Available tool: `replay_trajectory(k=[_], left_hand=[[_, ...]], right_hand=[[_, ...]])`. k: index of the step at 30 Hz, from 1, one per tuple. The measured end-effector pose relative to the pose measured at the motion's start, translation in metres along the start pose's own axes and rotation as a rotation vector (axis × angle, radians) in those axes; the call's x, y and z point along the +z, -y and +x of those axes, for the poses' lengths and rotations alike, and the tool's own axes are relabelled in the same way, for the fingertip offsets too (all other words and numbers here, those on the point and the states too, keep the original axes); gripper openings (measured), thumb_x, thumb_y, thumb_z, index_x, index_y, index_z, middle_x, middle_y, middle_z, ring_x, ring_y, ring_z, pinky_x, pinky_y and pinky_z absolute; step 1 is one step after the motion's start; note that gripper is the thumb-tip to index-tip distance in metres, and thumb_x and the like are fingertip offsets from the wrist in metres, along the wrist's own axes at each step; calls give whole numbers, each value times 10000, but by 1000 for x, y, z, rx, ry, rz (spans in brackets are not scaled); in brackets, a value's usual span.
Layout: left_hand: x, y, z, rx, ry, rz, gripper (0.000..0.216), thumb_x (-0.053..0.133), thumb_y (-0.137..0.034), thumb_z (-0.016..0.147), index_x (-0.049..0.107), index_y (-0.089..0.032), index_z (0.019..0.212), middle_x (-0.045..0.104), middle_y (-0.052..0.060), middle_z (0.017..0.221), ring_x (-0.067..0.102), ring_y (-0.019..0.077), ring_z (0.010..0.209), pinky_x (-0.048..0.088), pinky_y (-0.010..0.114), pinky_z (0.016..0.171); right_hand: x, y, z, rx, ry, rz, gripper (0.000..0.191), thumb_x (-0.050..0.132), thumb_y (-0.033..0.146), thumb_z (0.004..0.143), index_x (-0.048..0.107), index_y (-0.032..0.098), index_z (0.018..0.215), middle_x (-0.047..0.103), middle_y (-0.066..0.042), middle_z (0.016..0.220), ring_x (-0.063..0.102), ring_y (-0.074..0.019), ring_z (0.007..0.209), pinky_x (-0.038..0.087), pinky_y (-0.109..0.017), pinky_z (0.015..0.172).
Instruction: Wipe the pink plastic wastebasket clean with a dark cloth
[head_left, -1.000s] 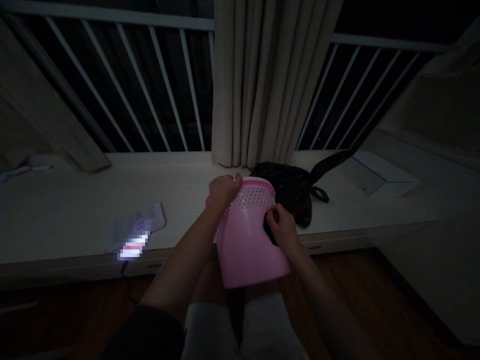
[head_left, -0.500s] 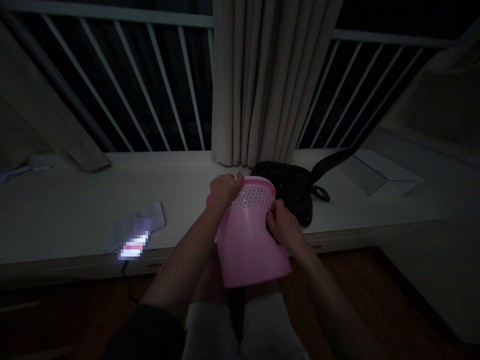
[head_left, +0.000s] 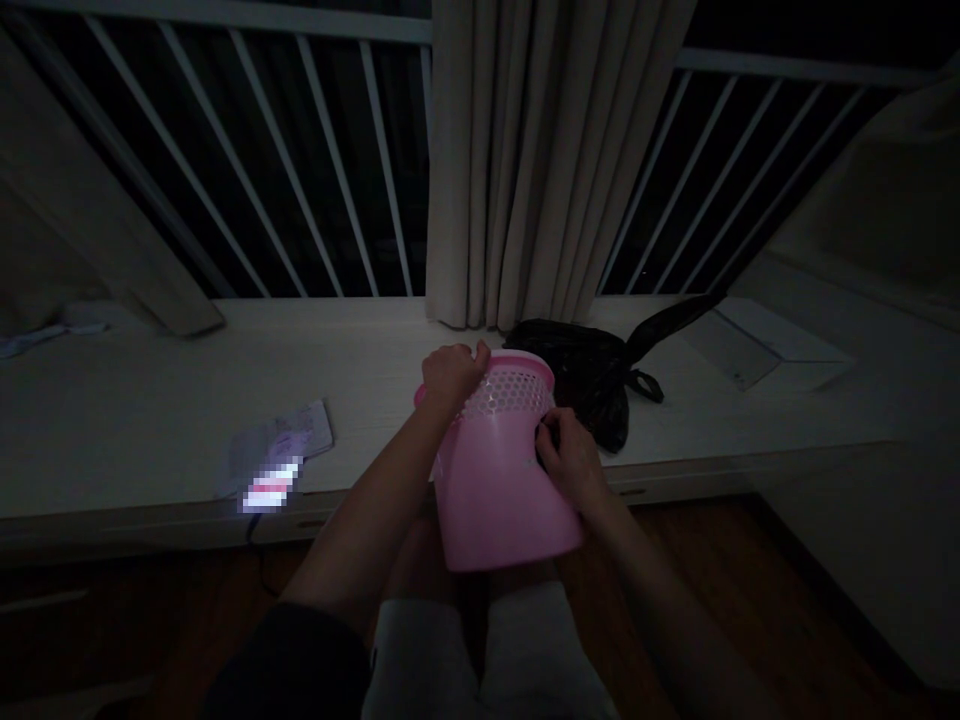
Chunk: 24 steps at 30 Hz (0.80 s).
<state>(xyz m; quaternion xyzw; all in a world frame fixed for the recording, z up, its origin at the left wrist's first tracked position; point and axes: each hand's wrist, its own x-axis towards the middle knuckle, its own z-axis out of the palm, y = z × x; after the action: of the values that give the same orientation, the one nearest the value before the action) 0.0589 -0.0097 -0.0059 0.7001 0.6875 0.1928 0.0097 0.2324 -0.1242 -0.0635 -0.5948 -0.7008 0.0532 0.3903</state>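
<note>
A pink plastic waste basket [head_left: 495, 490] with a perforated upper band rests tilted on my lap, its mouth pointing away toward the window. My left hand [head_left: 450, 372] is closed over the near left part of its rim. My right hand [head_left: 570, 462] presses against the basket's right side wall, fingers pinched on something small and dark that I cannot make out. Right behind the basket a black plastic bag [head_left: 589, 370] lies on the white ledge.
A long white ledge [head_left: 150, 420] runs under the barred window, with a beige curtain [head_left: 525, 160] hanging at its middle. Papers and a lit phone [head_left: 274, 465] lie on the ledge at left, a flat white sheet [head_left: 757, 340] at right. Dark wood floor [head_left: 750, 590] lies below.
My right hand has slid slightly up and then back down the basket's side. The dark patch under it shows less now. The left hand keeps its hold on the rim.
</note>
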Motion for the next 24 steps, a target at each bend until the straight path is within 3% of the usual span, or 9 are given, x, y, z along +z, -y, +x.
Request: replay_trajectory(k=[13,24], left_hand=[[-2,-2,-2,-39,1,-5,664,224,-522,925,740,-109,996,713,192,930,664,308,918,472,391,788],[-5,-2,-6,-39,10,16,662,217,-503,942,736,-94,995,714,195,938,671,302,924,480,390,785]], right_hand=[[0,5,4,-141,60,-133,139,416,246,839,540,196,878,618,-70,811,588,-210,771,441,-310,703],[2,11,7,-111,55,-132,173,429,275,846,554,187,927,652,-80,856,610,-209,784,451,-306,699]])
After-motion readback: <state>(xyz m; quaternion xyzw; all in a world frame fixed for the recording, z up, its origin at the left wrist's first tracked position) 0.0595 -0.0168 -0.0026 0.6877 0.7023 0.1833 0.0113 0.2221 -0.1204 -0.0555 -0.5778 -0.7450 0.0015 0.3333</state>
